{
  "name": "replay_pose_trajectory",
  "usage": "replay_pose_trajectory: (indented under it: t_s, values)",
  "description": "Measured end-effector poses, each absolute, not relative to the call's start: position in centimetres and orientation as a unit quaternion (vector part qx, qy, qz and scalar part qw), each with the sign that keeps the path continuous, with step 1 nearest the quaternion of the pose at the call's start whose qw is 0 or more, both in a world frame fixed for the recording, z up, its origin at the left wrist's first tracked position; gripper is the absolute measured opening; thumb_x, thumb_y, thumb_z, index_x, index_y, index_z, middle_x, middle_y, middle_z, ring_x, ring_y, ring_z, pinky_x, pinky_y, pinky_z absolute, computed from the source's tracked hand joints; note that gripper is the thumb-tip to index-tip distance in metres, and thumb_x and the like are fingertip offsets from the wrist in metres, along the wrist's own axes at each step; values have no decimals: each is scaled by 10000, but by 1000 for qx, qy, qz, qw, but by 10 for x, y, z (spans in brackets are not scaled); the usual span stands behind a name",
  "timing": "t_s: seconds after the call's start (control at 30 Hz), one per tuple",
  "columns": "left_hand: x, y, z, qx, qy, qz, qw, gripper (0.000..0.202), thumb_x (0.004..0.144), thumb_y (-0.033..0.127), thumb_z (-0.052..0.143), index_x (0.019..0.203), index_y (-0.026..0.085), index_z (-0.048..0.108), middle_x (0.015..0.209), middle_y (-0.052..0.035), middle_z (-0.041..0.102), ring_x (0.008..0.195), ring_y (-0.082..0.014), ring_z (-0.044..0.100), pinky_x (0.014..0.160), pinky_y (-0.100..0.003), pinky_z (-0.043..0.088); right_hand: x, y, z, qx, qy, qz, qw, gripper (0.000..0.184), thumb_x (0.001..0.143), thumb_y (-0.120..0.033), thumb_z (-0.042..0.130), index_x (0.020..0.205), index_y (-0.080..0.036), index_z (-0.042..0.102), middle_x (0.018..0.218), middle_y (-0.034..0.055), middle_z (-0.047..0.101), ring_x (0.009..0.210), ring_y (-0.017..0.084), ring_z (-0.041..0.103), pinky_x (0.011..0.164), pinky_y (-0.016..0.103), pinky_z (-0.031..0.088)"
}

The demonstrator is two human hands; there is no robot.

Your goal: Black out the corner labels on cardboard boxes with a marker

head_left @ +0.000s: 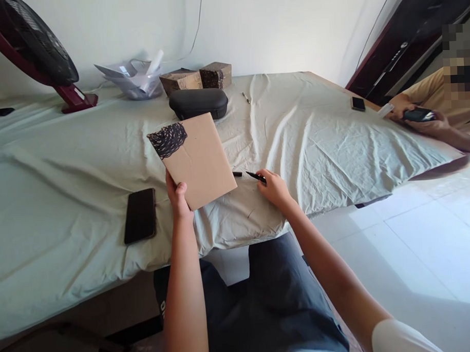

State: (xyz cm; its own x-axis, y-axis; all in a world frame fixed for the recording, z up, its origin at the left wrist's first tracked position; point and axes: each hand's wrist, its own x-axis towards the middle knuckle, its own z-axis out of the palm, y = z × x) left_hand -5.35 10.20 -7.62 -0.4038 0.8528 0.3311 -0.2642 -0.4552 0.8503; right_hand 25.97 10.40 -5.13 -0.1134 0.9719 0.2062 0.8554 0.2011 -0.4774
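Observation:
A brown cardboard box is held tilted above the cloth by my left hand, its thumb on the near face and the other fingers hidden behind. Black scribbled lines cover the box's upper left corner. My right hand is closed around a black marker, whose tip points left toward the box without touching it. Between the box and the marker lies a black pen cap on the cloth.
A pale green cloth covers the table. A phone lies left; a black case, two patterned boxes, a plastic basket and a fan stand behind. At right, another person's hands hold a dark object near a second phone.

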Motion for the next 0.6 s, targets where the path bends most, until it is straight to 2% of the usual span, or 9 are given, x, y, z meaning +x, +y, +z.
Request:
replay_pose_trajectory:
  t_s: [0.13,0.27,0.47,0.53,0.6]
  values:
    - [-52,99,-74,392,371,755,372,937,720,697,850,1538,296,630,1536,-130,663,1422,-397,627,1124,-510,573,252,106,-48,-625,-751,76,196,369,975,-139,569,1271,-185,784,1259,160,758,1198,326,705,952,400,566]
    - [-51,96,-72,388,375,748,386,913,748,676,835,1549,292,622,1502,-127,680,1384,-366,648,1063,-452,594,241,116,-44,-619,-766,73,158,384,996,-125,566,1287,-185,809,1276,166,745,1218,337,681,993,419,556]
    - [-51,96,-72,385,387,748,377,937,734,726,822,1538,287,626,1462,-133,693,1351,-371,660,1020,-444,603,226,130,-43,-607,-774,96,152,433,1020,-115,546,1368,-178,797,1317,174,732,1243,349,626,1062,455,527]
    - [-51,96,-73,385,387,746,382,925,742,715,822,1541,291,625,1463,-133,692,1344,-370,664,1004,-439,607,219,134,-43,-603,-777,105,151,434,1030,-142,576,1411,-186,780,1326,170,725,1259,357,606,1090,472,513]
    - [-51,96,-73,384,384,745,387,921,738,710,828,1536,296,629,1453,-132,695,1331,-368,670,1004,-442,608,212,138,-43,-595,-782,107,153,404,1068,-243,626,1446,-205,763,1339,170,710,1270,367,592,1093,482,511]
